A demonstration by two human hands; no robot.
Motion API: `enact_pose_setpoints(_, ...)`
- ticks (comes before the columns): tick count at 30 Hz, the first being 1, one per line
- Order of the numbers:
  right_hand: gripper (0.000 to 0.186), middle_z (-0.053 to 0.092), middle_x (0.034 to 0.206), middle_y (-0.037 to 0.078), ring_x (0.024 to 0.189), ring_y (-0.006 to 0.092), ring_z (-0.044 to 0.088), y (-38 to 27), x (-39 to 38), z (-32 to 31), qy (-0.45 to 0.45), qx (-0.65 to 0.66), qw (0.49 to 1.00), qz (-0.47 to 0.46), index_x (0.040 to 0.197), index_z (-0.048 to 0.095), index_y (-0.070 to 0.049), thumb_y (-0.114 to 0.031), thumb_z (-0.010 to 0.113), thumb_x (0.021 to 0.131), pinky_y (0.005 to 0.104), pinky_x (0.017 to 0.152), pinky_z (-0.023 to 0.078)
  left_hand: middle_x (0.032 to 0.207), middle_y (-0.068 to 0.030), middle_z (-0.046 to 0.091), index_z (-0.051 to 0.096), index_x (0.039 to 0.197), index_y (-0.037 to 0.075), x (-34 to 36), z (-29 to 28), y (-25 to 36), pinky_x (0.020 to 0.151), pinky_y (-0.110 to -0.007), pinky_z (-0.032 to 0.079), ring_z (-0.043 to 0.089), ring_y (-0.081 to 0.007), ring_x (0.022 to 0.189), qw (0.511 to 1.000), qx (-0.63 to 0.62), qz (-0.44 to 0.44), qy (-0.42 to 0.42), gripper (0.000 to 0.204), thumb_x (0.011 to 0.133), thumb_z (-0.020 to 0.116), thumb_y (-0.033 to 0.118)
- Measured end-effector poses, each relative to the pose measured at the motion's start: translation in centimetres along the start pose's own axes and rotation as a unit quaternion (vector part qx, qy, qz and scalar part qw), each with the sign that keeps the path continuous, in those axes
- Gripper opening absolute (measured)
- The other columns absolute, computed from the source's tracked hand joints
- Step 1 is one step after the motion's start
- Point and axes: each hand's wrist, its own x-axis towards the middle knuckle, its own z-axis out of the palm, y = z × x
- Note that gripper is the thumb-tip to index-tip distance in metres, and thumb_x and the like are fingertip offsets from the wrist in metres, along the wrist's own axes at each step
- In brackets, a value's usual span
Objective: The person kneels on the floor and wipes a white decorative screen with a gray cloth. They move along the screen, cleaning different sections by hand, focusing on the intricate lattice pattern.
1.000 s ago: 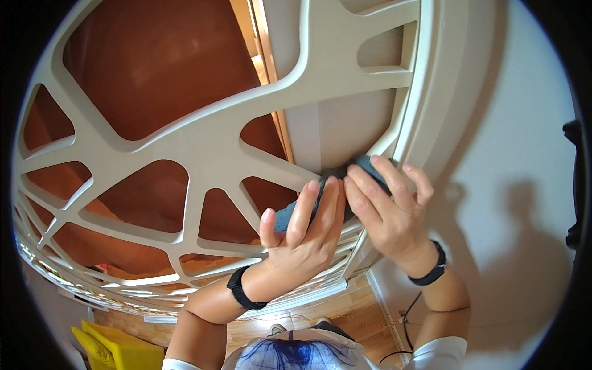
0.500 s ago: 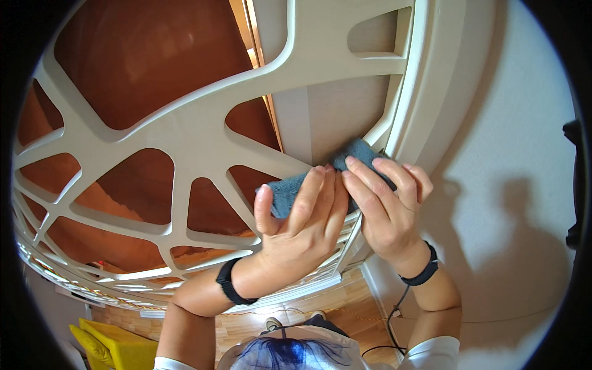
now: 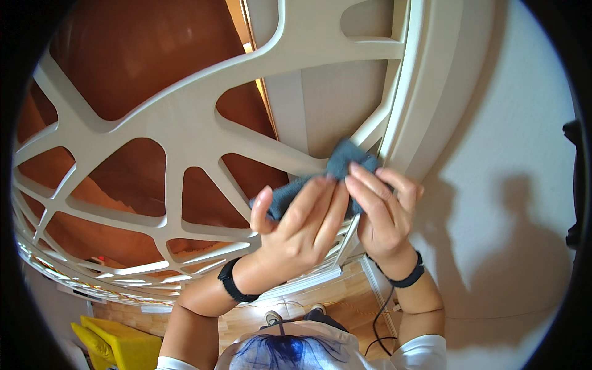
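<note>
Blue-grey cloth (image 3: pixel 346 161) at cream lattice partition (image 3: pixel 145 117)

Left hand (image 3: pixel 297 229): fingers over the left portion of the cloth, holding it. Right hand (image 3: pixel 387 219): fingers on the right portion, holding it. The cloth sits at the partition's struts, near the right border.

No text, label, brand, number or sign is legible. The cloth (image 3: pixel 348 158) at the left hand (image 3: pixel 300 228) and right hand (image 3: pixel 385 217), the left wristband (image 3: pixel 230 282) behind its hand, and the blue-patterned shirt (image 3: pixel 287 350) show no readable characters.
</note>
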Motion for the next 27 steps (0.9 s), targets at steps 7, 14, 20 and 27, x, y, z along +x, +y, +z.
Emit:
enact_pose_setpoints(7, 0.035, 0.07, 0.111, 0.006, 0.107, 0.0238, 0.058, -4.1, -7.1, 1.4, -0.07, 0.073, 0.983, 0.155, 0.11, 0.068, -0.004, 0.002, 0.065, 0.075, 0.0394, 0.091, 0.037, 0.121, 0.0039, 0.066, 0.069, 0.113, 0.021, -6.7, -1.4, 0.9, 0.111, -0.043, 0.022, 0.059, -0.0121, 0.109, 0.997, 0.007, 0.048, -0.058, 0.029, 0.085, 0.059, 0.02)
enact_pose_setpoints(14, 0.029, 0.064, 0.12, 0.005, 0.118, 0.0192, 0.056, -5.6, -11.0, 4.9, -0.153, 0.053, 0.982, 0.101, 0.115, 0.065, -0.004, -0.013, 0.06, 0.088, 0.0387, 0.097, 0.033, 0.127, 0.0027, 0.063, 0.066, 0.124, 0.016, -11.1, -0.7, 0.7, 0.109, -0.037, 0.025, 0.052, -0.0138, 0.119, 0.981, 0.044, 0.038, -0.187, 0.039, 0.087, 0.053, 0.021)
enact_pose_setpoints(20, 0.027, 0.065, 0.117, 0.006, 0.114, 0.0195, 0.06, 0.0, -10.5, 2.0, -0.184, -0.053, 0.981, 0.042, 0.114, 0.066, -0.006, -0.014, 0.059, 0.089, 0.0376, 0.097, 0.033, 0.126, -0.0046, 0.062, 0.063, 0.125, 0.007, -7.3, 3.8, 5.2, 0.102, -0.036, 0.029, 0.054, -0.0169, 0.113, 0.985, -0.034, -0.009, -0.172, 0.045, 0.082, 0.057, 0.017)
enact_pose_setpoints(27, 0.026, 0.067, 0.119, 0.005, 0.116, 0.0205, 0.06, -4.6, -11.0, 4.1, -0.108, 0.018, 0.985, 0.131, 0.113, 0.068, -0.006, -0.013, 0.06, 0.089, 0.0364, 0.093, 0.034, 0.122, -0.0052, 0.066, 0.064, 0.123, 0.005, -9.4, 1.0, 3.0, 0.101, -0.038, 0.029, 0.057, -0.0165, 0.11, 0.983, -0.012, -0.011, -0.181, 0.042, 0.083, 0.056, 0.014)
